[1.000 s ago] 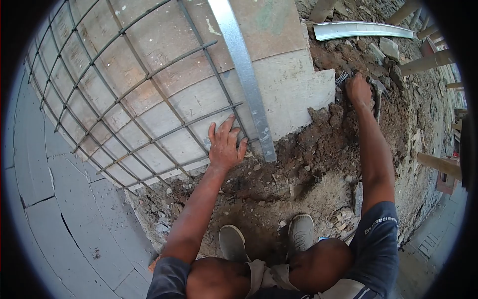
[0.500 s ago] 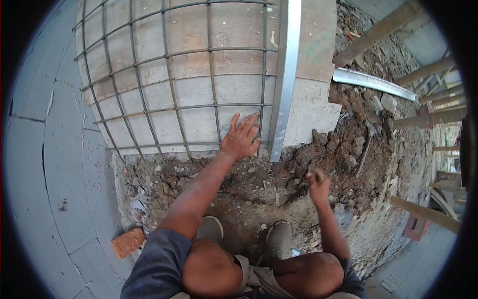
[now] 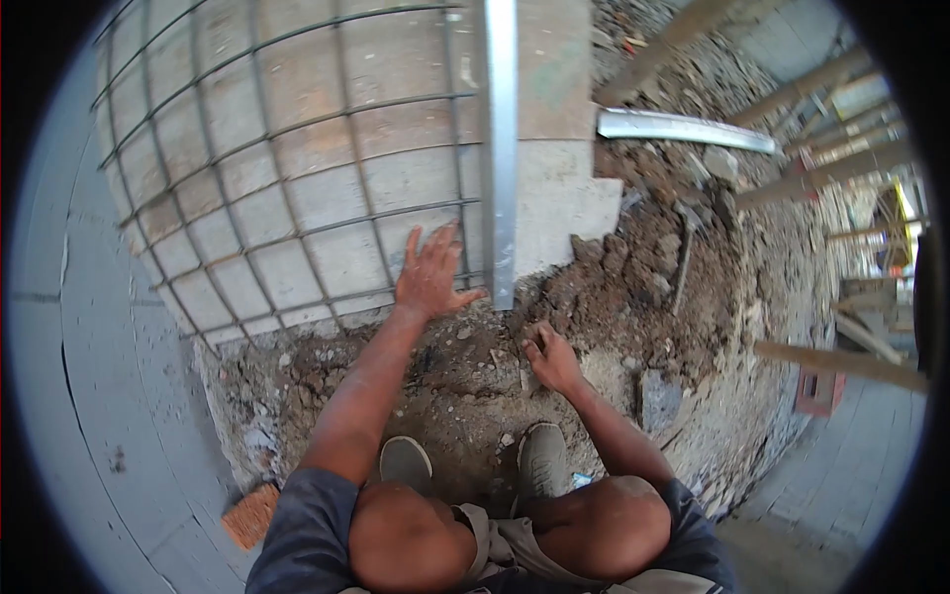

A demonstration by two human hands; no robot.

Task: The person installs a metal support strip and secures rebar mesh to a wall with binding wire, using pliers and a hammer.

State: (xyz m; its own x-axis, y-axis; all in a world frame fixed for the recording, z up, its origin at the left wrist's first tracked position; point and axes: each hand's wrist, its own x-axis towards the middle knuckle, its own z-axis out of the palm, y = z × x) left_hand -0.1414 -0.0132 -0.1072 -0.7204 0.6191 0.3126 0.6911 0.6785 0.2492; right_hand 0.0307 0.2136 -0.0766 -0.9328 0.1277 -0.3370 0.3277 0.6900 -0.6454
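My left hand (image 3: 429,272) lies spread over the lower right corner of a steel wire mesh (image 3: 327,230), against the pale board (image 3: 556,213) behind it. Just right of those fingers, a shiny metal channel (image 3: 502,158) runs lengthwise along the mesh's edge, its near end at the soil. My right hand (image 3: 554,361) is closed, fingers curled, over the dirt just below that end. Whatever its fingers may hold is hidden. Loose brown soil (image 3: 633,267) is heaped beyond it.
A second metal channel (image 3: 683,130) lies across the rubble at upper right. A hammer-like tool (image 3: 684,262) rests on the soil. Wooden poles (image 3: 841,364) slant in from the right. A brick piece (image 3: 251,516) sits at lower left beside grey paving (image 3: 109,396).
My right hand has moved left, closer to the channel's near end. My left hand stays on the mesh with its thumb spread wider. The whole view has shifted, moving the scene leftward.
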